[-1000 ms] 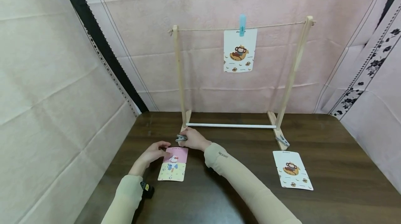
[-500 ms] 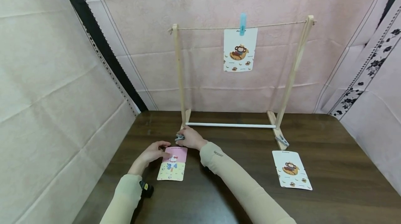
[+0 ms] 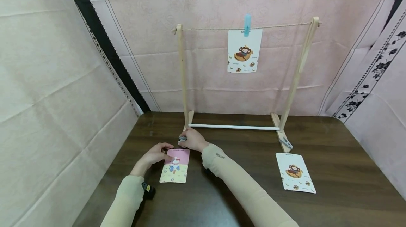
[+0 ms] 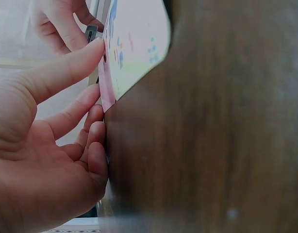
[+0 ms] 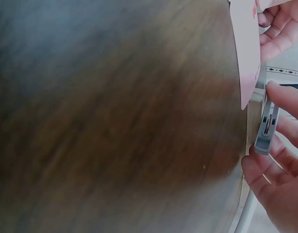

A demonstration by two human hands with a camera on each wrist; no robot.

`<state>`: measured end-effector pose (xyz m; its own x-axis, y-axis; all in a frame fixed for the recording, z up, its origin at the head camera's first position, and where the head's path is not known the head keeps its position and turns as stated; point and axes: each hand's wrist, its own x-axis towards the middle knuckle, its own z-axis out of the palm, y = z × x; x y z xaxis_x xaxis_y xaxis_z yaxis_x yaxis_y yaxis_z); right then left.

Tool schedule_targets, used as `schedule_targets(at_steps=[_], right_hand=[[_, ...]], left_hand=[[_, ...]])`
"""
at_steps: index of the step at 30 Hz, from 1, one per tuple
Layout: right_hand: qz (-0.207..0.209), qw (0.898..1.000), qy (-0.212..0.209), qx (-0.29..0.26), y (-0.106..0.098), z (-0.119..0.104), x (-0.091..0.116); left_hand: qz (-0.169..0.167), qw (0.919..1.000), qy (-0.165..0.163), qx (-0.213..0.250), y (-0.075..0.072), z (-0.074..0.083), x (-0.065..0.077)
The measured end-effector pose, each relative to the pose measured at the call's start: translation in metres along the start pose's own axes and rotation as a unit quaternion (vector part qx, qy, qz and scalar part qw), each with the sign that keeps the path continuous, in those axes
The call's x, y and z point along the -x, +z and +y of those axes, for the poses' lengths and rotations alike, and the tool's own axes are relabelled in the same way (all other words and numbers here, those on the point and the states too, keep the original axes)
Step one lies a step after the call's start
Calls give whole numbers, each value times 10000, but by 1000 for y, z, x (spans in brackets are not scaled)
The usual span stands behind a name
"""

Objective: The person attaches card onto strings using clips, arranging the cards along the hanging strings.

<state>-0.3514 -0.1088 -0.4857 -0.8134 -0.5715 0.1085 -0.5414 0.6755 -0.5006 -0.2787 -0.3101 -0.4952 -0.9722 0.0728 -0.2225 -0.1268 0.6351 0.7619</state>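
My left hand (image 3: 155,154) pinches the left edge of a pink and yellow card (image 3: 175,171) at the table's left side. In the left wrist view its thumb lies on the card's face and the index finger is at the edge, partly hidden. Just beyond the card, my right hand (image 3: 194,140) holds a grey-blue clothespin (image 5: 265,131) between thumb and fingers, at the near end of the rack's left foot. Whether the clothespin touches that foot is hard to tell.
A wooden rack (image 3: 182,79) with a cord (image 3: 206,29) stands at the back. A blue clothespin (image 3: 247,25) holds a monkey card (image 3: 243,63) on it. Another clothespin (image 3: 285,143) lies on the right foot, and a second monkey card (image 3: 295,181) lies at the table's right.
My right hand has shifted very slightly left with the clothespin in its fingers. The left hand stays on the pink and yellow card.
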Motion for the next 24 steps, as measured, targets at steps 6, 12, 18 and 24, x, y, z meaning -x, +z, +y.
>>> schedule_targets(at_steps=[6,12,18,24], right_hand=[[9,10000,10,20,0,2,1],[52,9999,42,-104,-2,2,4],[81,9997,-16,-229,-6,2,6],[268,9993,-118,-234,-13,4,8]], left_hand=[[-32,10000,-27,49,1,0,0],[-64,10000,23,18,1,2,1],[-87,9999,17,106,0,4,3],[-63,9998,-42,207,-1,4,4]])
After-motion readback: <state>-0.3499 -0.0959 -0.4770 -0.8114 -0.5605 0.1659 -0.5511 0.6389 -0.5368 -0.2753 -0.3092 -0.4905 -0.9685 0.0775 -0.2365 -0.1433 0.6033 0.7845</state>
